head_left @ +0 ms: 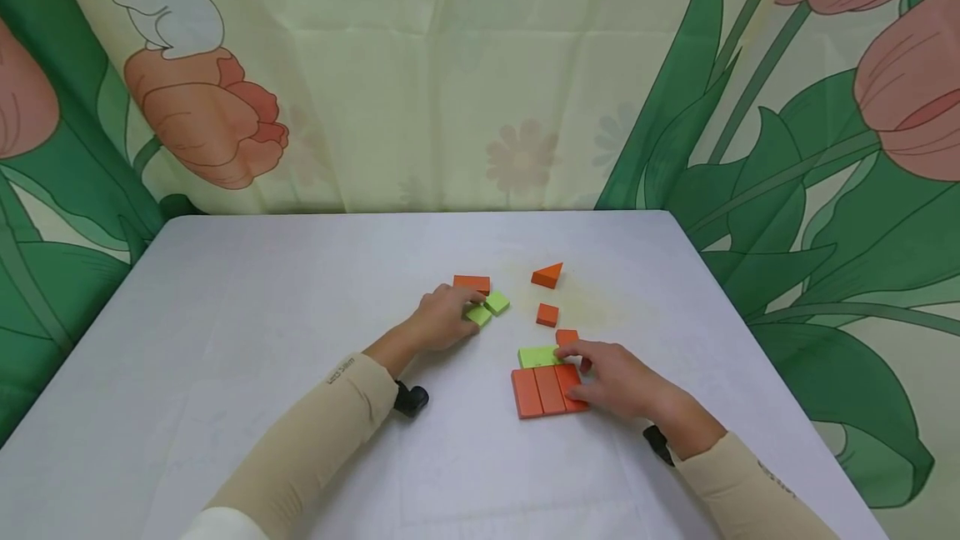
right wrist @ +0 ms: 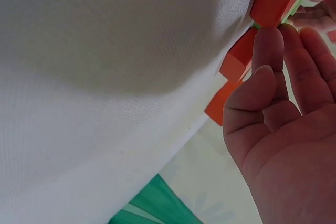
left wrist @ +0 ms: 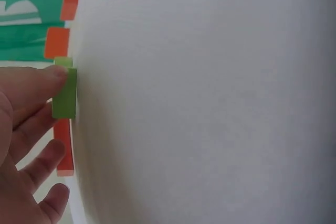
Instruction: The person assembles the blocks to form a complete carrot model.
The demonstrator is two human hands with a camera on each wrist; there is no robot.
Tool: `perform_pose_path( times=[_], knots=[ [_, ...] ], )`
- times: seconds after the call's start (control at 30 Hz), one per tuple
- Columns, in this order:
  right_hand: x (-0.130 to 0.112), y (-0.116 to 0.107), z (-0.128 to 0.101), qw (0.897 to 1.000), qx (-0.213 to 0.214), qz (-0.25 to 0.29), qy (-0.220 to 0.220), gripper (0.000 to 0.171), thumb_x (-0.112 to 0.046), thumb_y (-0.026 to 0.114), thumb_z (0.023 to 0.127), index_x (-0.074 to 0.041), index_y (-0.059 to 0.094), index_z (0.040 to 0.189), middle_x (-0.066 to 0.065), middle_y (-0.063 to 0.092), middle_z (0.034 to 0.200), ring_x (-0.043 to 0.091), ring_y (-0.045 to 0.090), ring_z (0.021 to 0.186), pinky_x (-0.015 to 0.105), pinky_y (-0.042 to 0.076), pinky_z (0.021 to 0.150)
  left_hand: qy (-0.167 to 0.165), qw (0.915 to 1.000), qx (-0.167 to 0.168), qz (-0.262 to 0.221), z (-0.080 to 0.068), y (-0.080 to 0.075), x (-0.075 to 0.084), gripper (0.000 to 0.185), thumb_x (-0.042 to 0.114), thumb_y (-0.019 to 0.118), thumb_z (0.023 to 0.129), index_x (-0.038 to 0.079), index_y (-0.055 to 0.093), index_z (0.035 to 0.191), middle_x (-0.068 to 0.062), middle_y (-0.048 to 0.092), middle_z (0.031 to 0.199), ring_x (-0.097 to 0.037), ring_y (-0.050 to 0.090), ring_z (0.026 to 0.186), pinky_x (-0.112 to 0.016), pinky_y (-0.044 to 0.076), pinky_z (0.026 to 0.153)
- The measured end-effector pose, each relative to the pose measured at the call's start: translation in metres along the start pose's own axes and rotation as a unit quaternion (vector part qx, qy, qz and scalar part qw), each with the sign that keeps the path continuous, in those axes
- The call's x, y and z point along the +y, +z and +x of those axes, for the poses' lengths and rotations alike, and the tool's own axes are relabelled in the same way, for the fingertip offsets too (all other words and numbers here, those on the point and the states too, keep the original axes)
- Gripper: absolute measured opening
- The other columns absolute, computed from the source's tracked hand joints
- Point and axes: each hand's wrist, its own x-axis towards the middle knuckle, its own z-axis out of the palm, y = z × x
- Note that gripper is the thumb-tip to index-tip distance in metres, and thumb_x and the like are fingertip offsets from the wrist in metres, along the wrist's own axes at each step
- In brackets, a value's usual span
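Note:
My left hand [head_left: 446, 317] pinches a small lime-green block [head_left: 478, 315] between thumb and fingers. A second lime-green block [head_left: 497, 302] lies against it, and an orange-red rectangular block [head_left: 471, 283] is just beyond the fingertips. Farther right, my right hand [head_left: 618, 373] rests at a group of three red planks [head_left: 540, 394] laid side by side. Its thumb touches the right-hand plank. The index fingertip meets the right end of a longer green block [head_left: 534, 357] that lies along the planks' far edge. Beyond that block sits a small orange block [head_left: 567, 336], partly covered by the hand.
An orange square block [head_left: 547, 315] and an orange triangular block [head_left: 547, 275] lie farther back on the white-covered table [head_left: 315, 273]. Behind the table's far edge hangs a printed curtain [head_left: 427, 107] with tulips and a rabbit.

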Motion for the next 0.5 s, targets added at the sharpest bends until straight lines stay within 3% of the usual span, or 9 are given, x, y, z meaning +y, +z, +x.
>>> perform_pose_path(
  times=[0.23, 0.5],
  knots=[
    [0.0, -0.001, -0.0001, 1.0, 0.003, -0.001, -0.013, 0.044, -0.012, 0.077, 0.085, -0.011, 0.064, 0.127, -0.001, 0.057, 0.093, 0.018, 0.051, 0.088, 0.033, 0.045, 0.071, 0.011, 0.9996, -0.018, 0.018, -0.0042, -0.002, 0.0027, 0.045, 0.02, 0.074, 0.091, 0.017, 0.064, 0.134, 0.001, 0.063, 0.128, -0.024, 0.049, 0.119, -0.042, 0.038, 0.094],
    [0.0001, 0.0001, -0.0011, 1.0, 0.001, 0.001, 0.002, 0.044, -0.012, 0.077, 0.085, -0.012, 0.064, 0.128, -0.001, 0.056, 0.092, 0.019, 0.051, 0.086, 0.034, 0.045, 0.07, 0.012, 0.9998, -0.013, 0.008, -0.0078, -0.0033, 0.0027, 0.036, 0.014, 0.071, 0.092, 0.015, 0.067, 0.128, 0.003, 0.066, 0.123, -0.024, 0.05, 0.119, -0.043, 0.039, 0.097]
  ],
)
